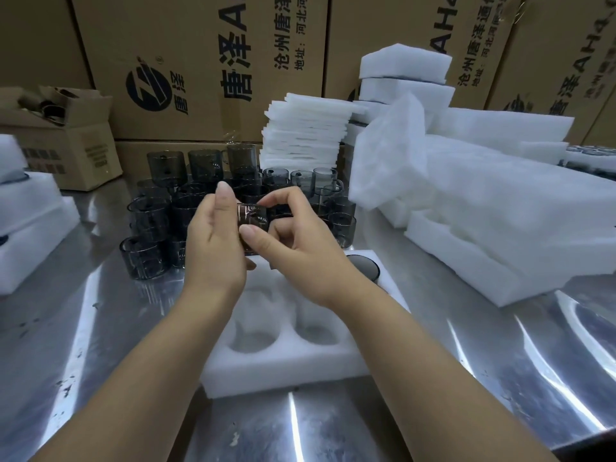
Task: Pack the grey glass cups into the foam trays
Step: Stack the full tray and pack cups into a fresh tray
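Both hands hold one grey glass cup (pixel 254 217) in the air above the far end of a white foam tray (pixel 283 361). My left hand (pixel 213 241) cups its left side and my right hand (pixel 293 241) pinches its right side with thumb and fingers. The tray lies on the metal table in front of me, with two bare round pockets showing near its front. Another grey cup (pixel 363 266) sits in the tray's far right pocket. A cluster of several grey glass cups (pixel 160 225) stands behind the tray, some stacked.
A pile of thin foam sheets (pixel 305 135) rises behind the cups. Stacked foam trays (pixel 500 208) fill the right side, more foam trays (pixel 30 228) the left edge. Cardboard cartons (pixel 200 61) wall the back; a small open carton (pixel 66 141) sits back left.
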